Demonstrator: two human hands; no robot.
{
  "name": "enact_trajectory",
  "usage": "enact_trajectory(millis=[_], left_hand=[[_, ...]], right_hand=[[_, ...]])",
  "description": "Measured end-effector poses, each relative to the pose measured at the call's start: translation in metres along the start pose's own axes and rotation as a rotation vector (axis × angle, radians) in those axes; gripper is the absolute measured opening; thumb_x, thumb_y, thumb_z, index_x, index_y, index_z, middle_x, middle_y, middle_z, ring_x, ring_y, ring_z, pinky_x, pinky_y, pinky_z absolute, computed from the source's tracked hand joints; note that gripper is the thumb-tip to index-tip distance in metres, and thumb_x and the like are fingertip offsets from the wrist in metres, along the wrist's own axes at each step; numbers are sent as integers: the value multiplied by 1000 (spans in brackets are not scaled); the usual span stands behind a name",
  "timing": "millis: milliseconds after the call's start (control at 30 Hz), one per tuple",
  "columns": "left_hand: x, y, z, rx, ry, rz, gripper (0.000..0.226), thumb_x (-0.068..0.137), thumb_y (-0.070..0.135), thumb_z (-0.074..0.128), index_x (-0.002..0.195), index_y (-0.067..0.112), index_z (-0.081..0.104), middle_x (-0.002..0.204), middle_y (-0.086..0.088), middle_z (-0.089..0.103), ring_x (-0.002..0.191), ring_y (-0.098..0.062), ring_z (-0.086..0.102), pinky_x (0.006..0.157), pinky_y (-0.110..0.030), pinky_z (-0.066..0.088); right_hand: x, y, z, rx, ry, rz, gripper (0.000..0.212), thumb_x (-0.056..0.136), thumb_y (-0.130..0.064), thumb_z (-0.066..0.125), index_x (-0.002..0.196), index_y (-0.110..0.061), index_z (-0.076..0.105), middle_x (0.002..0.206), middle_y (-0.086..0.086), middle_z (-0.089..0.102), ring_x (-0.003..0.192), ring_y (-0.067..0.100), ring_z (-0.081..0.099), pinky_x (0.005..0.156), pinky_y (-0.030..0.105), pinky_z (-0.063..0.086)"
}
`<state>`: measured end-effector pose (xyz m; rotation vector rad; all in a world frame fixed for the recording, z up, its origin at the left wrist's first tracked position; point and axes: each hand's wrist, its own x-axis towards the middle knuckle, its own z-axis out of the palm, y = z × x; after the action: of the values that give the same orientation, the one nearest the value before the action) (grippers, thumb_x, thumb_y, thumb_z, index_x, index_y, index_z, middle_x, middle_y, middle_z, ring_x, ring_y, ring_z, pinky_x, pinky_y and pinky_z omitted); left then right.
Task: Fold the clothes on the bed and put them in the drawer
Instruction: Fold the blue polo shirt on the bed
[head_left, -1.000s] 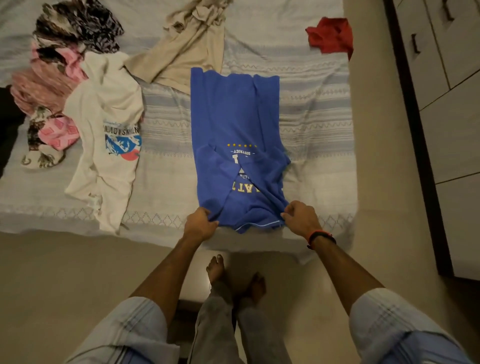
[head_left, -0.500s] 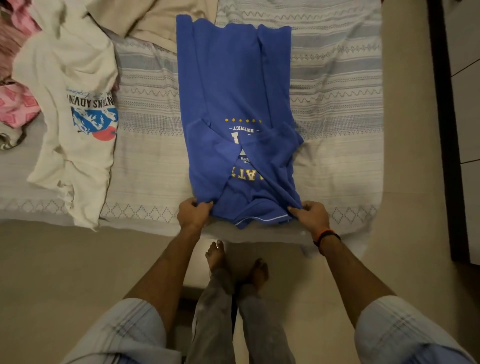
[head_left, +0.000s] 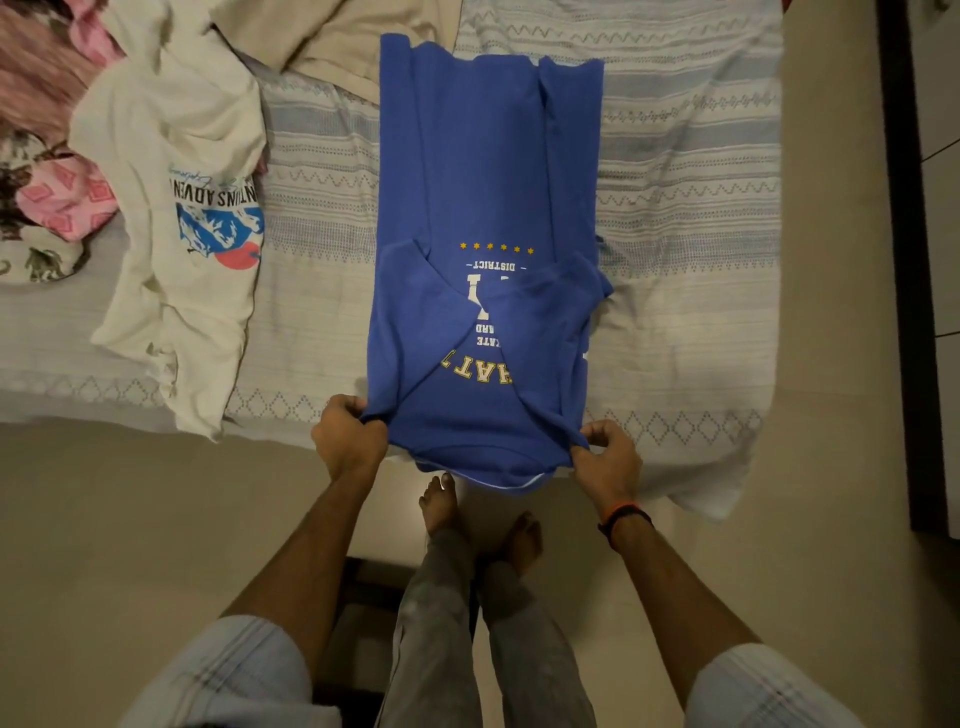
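Note:
A blue T-shirt (head_left: 488, 171) with yellow and white lettering lies lengthwise on the bed (head_left: 691, 218), its sides and sleeves folded inward. Its near end hangs a little over the bed's front edge. My left hand (head_left: 347, 439) pinches the near left corner of the shirt. My right hand (head_left: 605, 457) pinches the near right corner. Both corners are lifted slightly off the striped bedsheet.
A cream printed T-shirt (head_left: 176, 208) lies to the left, with pink and patterned clothes (head_left: 57, 197) beyond it and a beige garment (head_left: 343, 36) at the top. A dark-edged cabinet (head_left: 904, 260) stands at the right. My bare feet (head_left: 478, 514) are on the floor below the bed edge.
The camera has tilted down and closer to the blue shirt. Both hands have tightened their pinch on the near corners and raised them a little.

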<state>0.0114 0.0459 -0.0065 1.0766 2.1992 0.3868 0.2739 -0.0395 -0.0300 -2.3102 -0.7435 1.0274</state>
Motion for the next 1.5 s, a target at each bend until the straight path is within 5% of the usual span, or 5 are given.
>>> enact_trajectory(millis=[433, 867, 1067, 1267, 1500], left_hand=[[-7, 1, 10, 268, -127, 149, 54, 73, -4, 68, 124, -1, 49, 127, -26, 45, 111, -40, 49, 88, -38, 45], [-6, 98, 43, 38, -516, 210, 29, 86, 12, 71, 114, 5, 64, 113, -11, 69, 110, -25, 63, 94, -29, 46], [17, 135, 84, 27, -442, 144, 39, 87, 19, 71, 121, 3, 59, 115, -12, 66, 111, -28, 61, 94, -34, 48], [40, 153, 138, -30, -313, -2, 69, 79, 36, 79, 127, -1, 46, 126, -17, 59, 117, -33, 57, 92, -38, 47], [54, 156, 132, -264, -280, -106, 44, 81, 30, 74, 54, 20, 41, 59, -1, 46, 66, -21, 48, 68, -38, 50]], right_hand=[[2, -5, -2, -247, -72, -28, 29, 79, -7, 71, 105, -3, 62, 104, 11, 61, 89, 22, 56, 71, 27, 43], [27, -71, -35, -106, -95, -28, 13, 86, -12, 69, 97, -13, 62, 103, 4, 68, 87, 15, 60, 72, 21, 43], [53, -71, -20, -273, -317, -87, 28, 78, -26, 81, 97, -16, 63, 85, -4, 66, 78, 11, 61, 81, 31, 56], [56, -37, 8, -637, -501, -340, 46, 79, -35, 77, 113, -14, 54, 112, 5, 57, 100, 24, 58, 86, 39, 50], [59, -33, 1, -506, -505, -365, 29, 83, -14, 63, 112, -14, 63, 99, 6, 65, 90, 24, 62, 83, 37, 53]])
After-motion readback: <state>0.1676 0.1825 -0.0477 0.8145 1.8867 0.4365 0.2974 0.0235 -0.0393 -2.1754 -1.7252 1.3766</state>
